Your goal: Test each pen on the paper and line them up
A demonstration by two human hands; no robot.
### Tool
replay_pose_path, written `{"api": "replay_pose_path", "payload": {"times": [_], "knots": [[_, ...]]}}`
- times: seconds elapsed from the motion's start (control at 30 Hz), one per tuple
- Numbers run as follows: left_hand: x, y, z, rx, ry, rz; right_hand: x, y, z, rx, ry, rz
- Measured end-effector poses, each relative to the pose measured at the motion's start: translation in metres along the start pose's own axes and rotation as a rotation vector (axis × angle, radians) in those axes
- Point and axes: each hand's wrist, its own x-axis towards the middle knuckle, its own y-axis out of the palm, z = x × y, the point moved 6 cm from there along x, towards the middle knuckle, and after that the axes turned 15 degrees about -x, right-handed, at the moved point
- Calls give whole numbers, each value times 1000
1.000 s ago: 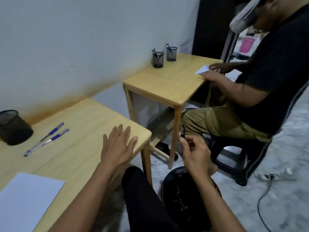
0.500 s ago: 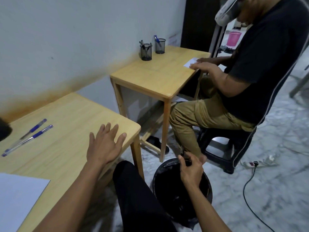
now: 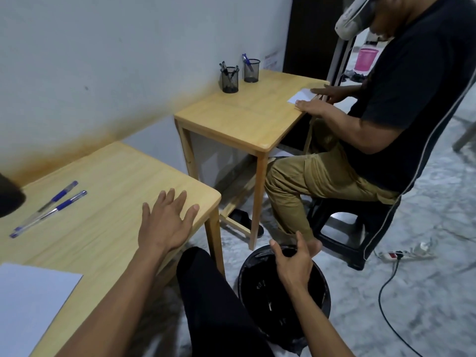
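Now, line by line:

Left hand: the left hand (image 3: 167, 222) lies flat, palm down, fingers spread, on the near right corner of the desk (image 3: 108, 176); it holds nothing.

Right hand: the right hand (image 3: 293, 261) hangs over the black bin (image 3: 319, 300) on the floor, right of the desk, fingers spread and loosely curled, nothing between them.

Pens: two blue pens (image 3: 49, 210) lie side by side on the left part of the desk, slanting from near left to far right, close together and nearly parallel, well apart from the left hand.

Paper: a white sheet of paper (image 3: 31, 302) lies at the near left edge of the desk, partly cut by the frame, apart from the pens.

Dark holder: a dark object (image 3: 9, 199) sits at the far left edge of the view, just beyond the pens; only part of it shows.

Bin contents: small things lie in the bin, too dark to tell apart.

Second desk: farther right stands another wooden desk (image 3: 247, 119) with two mesh pen cups (image 3: 229, 79) at its far edge against the wall.

Other person: a seated person (image 3: 386, 104) rests both hands on a white sheet on that desk.
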Motion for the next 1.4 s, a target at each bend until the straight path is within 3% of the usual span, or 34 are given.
{"api": "replay_pose_path", "payload": {"times": [0.13, 0.27, 0.37, 0.6, 0.83, 0.9, 1.0, 1.07, 1.4], "knots": [[1, -2, -1, -61, -27, 9, -15, -2, 36, 111, -75, 24], [1, -16, 2, -329, -85, -15, -44, 3, 106, 313, -165, 175], [-13, -47, 6, -567, -97, -129, -74, 6, 165, 414, -283, 311], [-100, -138, 75, -766, -155, -527, -171, 49, 274, 404, -675, 607], [-246, -187, 194, -416, -487, -962, -296, 143, 334, 217, -1026, 835], [-275, -186, 226, -276, -646, -945, -332, 174, 346, 129, -1151, 855], [-298, -178, 265, -110, -833, -793, -383, 222, 362, -15, -1308, 875], [-300, -173, 276, -53, -836, -711, -412, 250, 371, -146, -1392, 872], [-300, -171, 276, 26, -855, -669, -471, 310, 386, -455, -1724, 607]]}}
